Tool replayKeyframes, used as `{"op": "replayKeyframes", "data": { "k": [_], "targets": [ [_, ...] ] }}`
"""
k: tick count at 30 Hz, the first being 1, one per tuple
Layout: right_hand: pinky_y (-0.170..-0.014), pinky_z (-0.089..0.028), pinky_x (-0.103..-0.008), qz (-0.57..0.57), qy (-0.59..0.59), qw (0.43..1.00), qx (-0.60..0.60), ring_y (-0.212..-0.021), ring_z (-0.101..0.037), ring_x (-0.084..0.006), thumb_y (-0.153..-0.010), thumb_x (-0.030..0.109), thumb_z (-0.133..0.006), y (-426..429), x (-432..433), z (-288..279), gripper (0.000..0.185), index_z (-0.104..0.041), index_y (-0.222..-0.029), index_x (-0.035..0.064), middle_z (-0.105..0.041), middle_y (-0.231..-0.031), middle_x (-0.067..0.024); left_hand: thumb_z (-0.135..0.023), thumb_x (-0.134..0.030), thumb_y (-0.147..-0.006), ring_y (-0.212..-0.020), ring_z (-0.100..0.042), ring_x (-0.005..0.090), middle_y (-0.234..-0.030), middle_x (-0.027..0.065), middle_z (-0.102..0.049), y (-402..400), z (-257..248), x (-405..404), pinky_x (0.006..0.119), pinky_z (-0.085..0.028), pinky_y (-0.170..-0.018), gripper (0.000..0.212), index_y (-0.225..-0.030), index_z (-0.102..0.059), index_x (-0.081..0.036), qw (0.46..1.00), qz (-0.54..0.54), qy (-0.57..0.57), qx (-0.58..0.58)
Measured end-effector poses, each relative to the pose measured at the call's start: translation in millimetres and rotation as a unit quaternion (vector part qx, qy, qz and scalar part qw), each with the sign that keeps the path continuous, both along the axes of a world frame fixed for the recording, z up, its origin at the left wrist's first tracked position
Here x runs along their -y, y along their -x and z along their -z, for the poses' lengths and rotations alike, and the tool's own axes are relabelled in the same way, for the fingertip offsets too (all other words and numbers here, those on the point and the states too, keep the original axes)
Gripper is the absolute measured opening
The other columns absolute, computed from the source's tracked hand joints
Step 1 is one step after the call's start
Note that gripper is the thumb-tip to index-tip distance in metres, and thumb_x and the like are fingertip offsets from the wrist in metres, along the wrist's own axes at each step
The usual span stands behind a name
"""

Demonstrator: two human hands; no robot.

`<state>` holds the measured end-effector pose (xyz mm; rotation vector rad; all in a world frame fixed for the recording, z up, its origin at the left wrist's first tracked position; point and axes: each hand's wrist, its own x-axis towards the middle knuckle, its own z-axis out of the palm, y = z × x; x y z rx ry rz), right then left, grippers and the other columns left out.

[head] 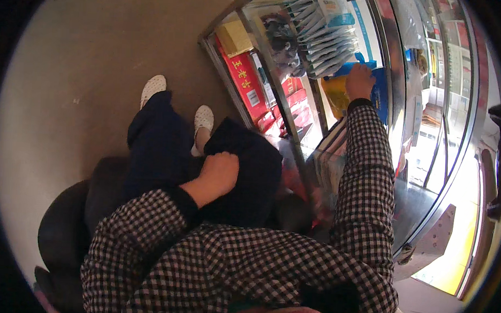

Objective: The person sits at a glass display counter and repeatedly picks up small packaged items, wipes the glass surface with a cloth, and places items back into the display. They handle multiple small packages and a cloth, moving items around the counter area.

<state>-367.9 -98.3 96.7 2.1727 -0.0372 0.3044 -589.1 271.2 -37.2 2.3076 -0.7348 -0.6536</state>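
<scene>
My right hand (360, 81) reaches into a glass-and-metal display case and touches a blue and yellow package (337, 91); its fingers are bent, and whether they grip it is not clear. Against that hand lies a row of thin white plastic packets (329, 45). Below it, beside my sleeve, stand several flat items (331, 149) on edge. My left hand (219, 174) rests curled on the dark trousers over my thigh, with nothing visible in it.
The metal frame (269, 78) of the case divides the shelves. Inside are a red box (240, 83), a yellowish box (234, 38) and dark bagged items (281, 46). I sit on a dark chair (62, 224). More glass shelving (437, 86) curves along the right.
</scene>
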Motion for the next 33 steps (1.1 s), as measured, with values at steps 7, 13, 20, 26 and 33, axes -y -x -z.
{"op": "replayKeyframes", "data": {
  "k": [7,13,20,26,33],
  "targets": [
    [-0.084,-0.043,-0.0487,0.068,0.111,0.992,-0.003,-0.100,-0.056,-0.0245,-0.091,0.020,-0.049,-61,76,21,0.019,-0.060,-0.100,0.0080,-0.061,-0.100,-0.0068,-0.059,-0.011,-0.077,-0.084,-0.062,0.0323,-0.093,0.0175,-0.060,-27,-19,-11,0.042,-0.051,-0.073,0.022,-0.096,-0.056,0.000,0.996,0.055,-0.017,-0.068],
    [-0.088,-0.043,-0.0501,0.086,0.094,0.992,-0.012,-0.096,-0.060,-0.0246,-0.090,0.019,-0.050,-105,90,23,0.017,-0.064,-0.095,0.0097,-0.065,-0.093,-0.0063,-0.059,-0.007,-0.074,-0.079,-0.061,0.0295,-0.090,0.0168,-0.059,-38,-19,-8,0.041,-0.050,-0.070,0.020,-0.092,-0.057,0.002,0.993,0.047,-0.015,-0.110],
    [-0.086,-0.040,-0.0527,0.138,0.104,0.984,-0.034,-0.088,-0.064,-0.0264,-0.088,0.017,-0.051,-123,118,31,0.019,-0.068,-0.088,0.0089,-0.069,-0.088,-0.0082,-0.059,-0.007,-0.074,-0.082,-0.061,0.0308,-0.094,0.0186,-0.059,-56,-22,2,0.040,-0.050,-0.071,0.027,-0.098,-0.055,0.005,0.989,0.058,-0.015,-0.136],
    [-0.087,-0.041,-0.0540,0.107,0.105,0.988,-0.036,-0.098,-0.060,-0.0257,-0.091,0.018,-0.047,-122,138,35,0.024,-0.068,-0.098,0.0094,-0.067,-0.100,-0.0089,-0.057,-0.008,-0.080,-0.102,-0.058,0.0331,-0.111,0.0214,-0.056,-63,-24,6,0.042,-0.048,-0.086,0.042,-0.118,-0.049,0.006,0.958,0.105,-0.085,-0.252],
    [-0.088,-0.041,-0.0547,0.123,0.097,0.985,-0.072,-0.097,-0.059,-0.0262,-0.089,0.018,-0.049,-117,140,27,0.021,-0.068,-0.093,0.0100,-0.066,-0.097,-0.0068,-0.059,-0.007,-0.078,-0.095,-0.059,0.0319,-0.106,0.0207,-0.057,-61,-30,4,0.041,-0.048,-0.082,0.037,-0.112,-0.051,0.005,0.970,0.083,-0.066,-0.217]
  ]
}}
